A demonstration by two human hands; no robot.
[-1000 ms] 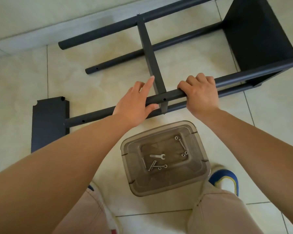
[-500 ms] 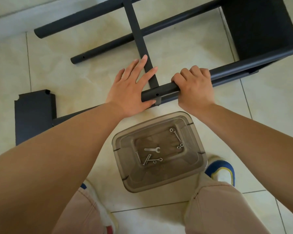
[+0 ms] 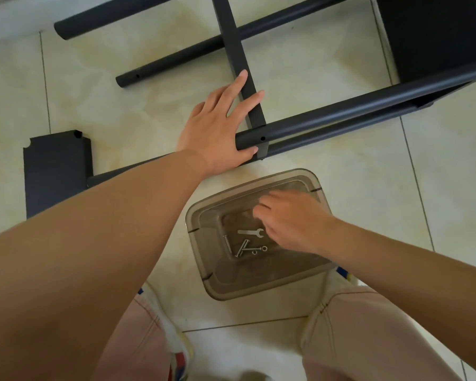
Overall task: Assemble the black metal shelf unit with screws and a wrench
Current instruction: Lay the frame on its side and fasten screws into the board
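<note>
loose panel: flat black metal shelf panel [image 3: 56, 169] with notched corners, lying on the floor at left-centre of the frame, its lower edge hidden behind the left forearm
floor: pale cream glossy tile floor [image 3: 121, 111] with thin dark grout lines
left hand: left hand [image 3: 217, 125] at centre frame, fingers straight and spread, laid over the flat black crossbar [image 3: 238, 59]; thumb runs under the open end of the near black round tube [image 3: 355, 108]; palm presses there, no clenched grip
frame: black metal shelf frame lying on its side across the top half of the frame; two more round tubes at upper left, the upper far tube [image 3: 107, 19] and the lower far tube [image 3: 182, 57] with a small hole near its end; crossbar runs from top centre down to the near tube, which has a screw hole just right of the thumb
fitted panel: black shelf panel [image 3: 434, 34] already on the frame, upper right corner
box: translucent brown plastic container [image 3: 212, 279], lid up, lower centre, between the person's knees
hardware: small silver flat wrench [image 3: 250, 232] on the recessed lid, loose silver screws [image 3: 243, 247] and washers just below it
right hand: right hand [image 3: 289, 218], motion-blurred, hovers over the lid's right part, fingers loosely bent, holding nothing, fingertips just beside the wrench head; contact cannot be told
</note>
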